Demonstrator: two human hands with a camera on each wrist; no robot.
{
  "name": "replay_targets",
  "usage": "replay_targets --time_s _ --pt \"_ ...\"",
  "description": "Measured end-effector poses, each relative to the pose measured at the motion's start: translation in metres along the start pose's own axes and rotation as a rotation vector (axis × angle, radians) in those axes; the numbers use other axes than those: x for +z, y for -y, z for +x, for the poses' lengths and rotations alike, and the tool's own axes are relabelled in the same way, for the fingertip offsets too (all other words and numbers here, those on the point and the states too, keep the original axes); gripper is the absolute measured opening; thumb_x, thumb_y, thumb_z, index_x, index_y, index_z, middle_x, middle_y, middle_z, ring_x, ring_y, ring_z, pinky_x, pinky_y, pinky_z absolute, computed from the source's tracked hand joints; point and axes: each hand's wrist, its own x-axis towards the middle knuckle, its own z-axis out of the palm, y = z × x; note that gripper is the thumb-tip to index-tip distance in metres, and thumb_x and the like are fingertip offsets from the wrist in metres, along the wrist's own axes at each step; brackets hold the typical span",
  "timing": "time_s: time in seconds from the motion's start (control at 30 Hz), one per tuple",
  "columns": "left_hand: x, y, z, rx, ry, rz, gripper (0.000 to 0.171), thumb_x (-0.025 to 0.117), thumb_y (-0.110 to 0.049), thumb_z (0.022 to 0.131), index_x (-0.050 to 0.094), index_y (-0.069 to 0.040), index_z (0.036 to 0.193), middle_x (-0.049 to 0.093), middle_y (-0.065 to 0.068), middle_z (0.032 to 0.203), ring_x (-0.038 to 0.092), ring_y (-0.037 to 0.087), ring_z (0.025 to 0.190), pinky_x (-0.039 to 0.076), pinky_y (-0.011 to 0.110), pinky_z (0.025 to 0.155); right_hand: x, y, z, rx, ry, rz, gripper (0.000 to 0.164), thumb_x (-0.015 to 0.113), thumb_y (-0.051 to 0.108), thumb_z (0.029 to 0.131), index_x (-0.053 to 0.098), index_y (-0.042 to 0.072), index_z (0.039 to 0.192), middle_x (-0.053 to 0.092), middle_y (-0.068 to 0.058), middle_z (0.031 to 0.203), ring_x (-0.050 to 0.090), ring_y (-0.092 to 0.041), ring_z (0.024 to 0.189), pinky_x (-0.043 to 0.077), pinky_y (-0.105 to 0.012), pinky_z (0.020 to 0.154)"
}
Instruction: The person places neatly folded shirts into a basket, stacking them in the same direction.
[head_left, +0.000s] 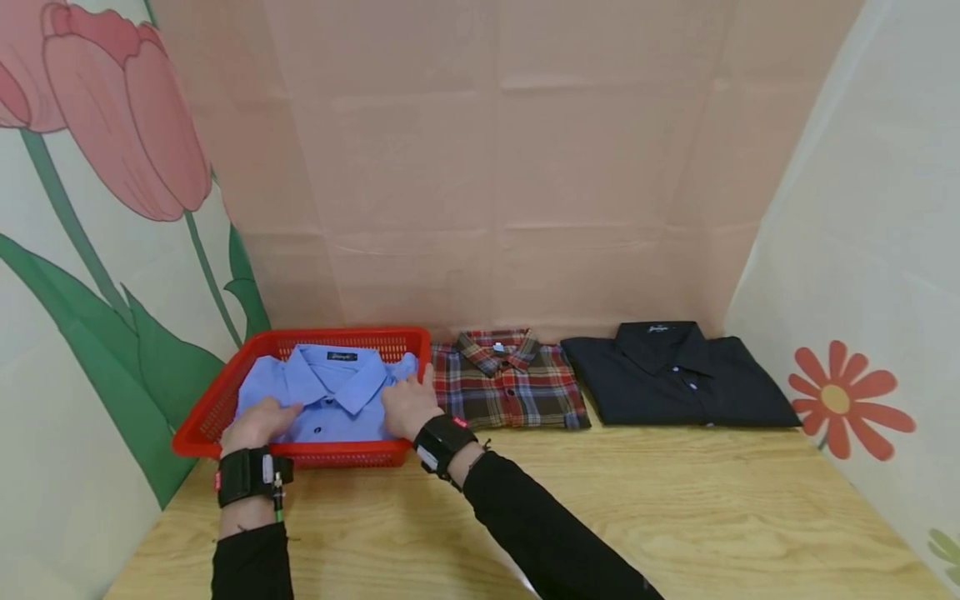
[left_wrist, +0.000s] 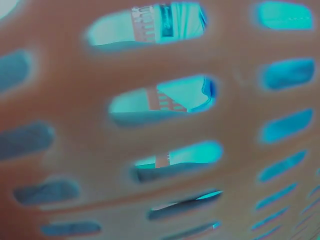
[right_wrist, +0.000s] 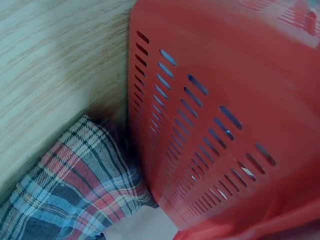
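A light blue collared shirt (head_left: 330,396), neatly folded, lies inside a red plastic basket (head_left: 345,336). Over the basket's front left part, my left hand (head_left: 258,423) touches the shirt, its thumb stretched inward; most of its other fingers are hidden. My right hand (head_left: 410,406) is at the front right, touching the shirt's edge, with a finger by the basket's right rim. In the left wrist view the slotted basket wall (left_wrist: 235,100) fills the frame. The right wrist view looks at the basket's outer wall (right_wrist: 210,60); neither wrist view clearly shows fingers.
Right of the basket lies a folded plaid shirt (head_left: 510,387), its edge close against the basket wall. Farther right is a folded black shirt (head_left: 682,379). All stand on a wooden table (head_left: 637,500), with a pinkish backdrop (head_left: 495,167) behind and flower-printed sheets at both sides.
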Motion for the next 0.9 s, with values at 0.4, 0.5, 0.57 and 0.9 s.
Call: replay_targets --time_s 0.4,0.5,0.57,0.9 --pt "0.0 -0.004 0.0 0.055 -0.082 -0.084 0.067 0.041 -0.041 0.102 0.037 0.013 0.142 0.04 0.036 0.142 0.044 0.049 0.122 0.036 0.063 0.104 0.005 -0.009 -0.004 -0.085 -0.161 0.188 0.041 0.059 0.032 0.096 0.056 0.017 0.058 0.053 0.003 0.058 0.061 -0.019 0.079 0.018 -0.067 0.114" --pt "0.002 -0.01 -0.001 0.085 -0.106 -0.085 0.066 0.042 -0.04 0.102 0.039 0.013 0.141 0.041 0.036 0.142 0.044 0.05 0.124 0.036 0.062 0.105 0.007 -0.012 -0.005 -0.099 -0.225 0.216 0.042 0.058 0.031 0.096 0.056 0.017 0.056 0.051 0.004 0.056 0.059 -0.016 0.073 0.023 -0.066 0.112" --pt "0.003 -0.016 -0.003 0.097 -0.118 -0.088 0.065 0.043 -0.039 0.102 0.04 0.012 0.141 0.042 0.036 0.141 0.045 0.049 0.123 0.037 0.061 0.104 0.008 -0.014 -0.006 -0.111 -0.276 0.239 0.039 0.058 0.03 0.096 0.06 0.017 0.059 0.053 0.005 0.058 0.06 -0.016 0.074 0.028 -0.064 0.11" --pt "0.014 -0.047 -0.009 0.139 -0.157 -0.053 0.061 0.048 -0.04 0.101 0.046 0.007 0.139 0.054 0.03 0.13 0.054 0.043 0.11 0.044 0.062 0.092 0.013 -0.028 -0.016 -0.241 -0.502 0.338 0.022 0.061 0.023 0.095 0.079 0.01 0.093 0.073 -0.003 0.095 0.067 -0.017 0.094 0.052 -0.033 0.09"
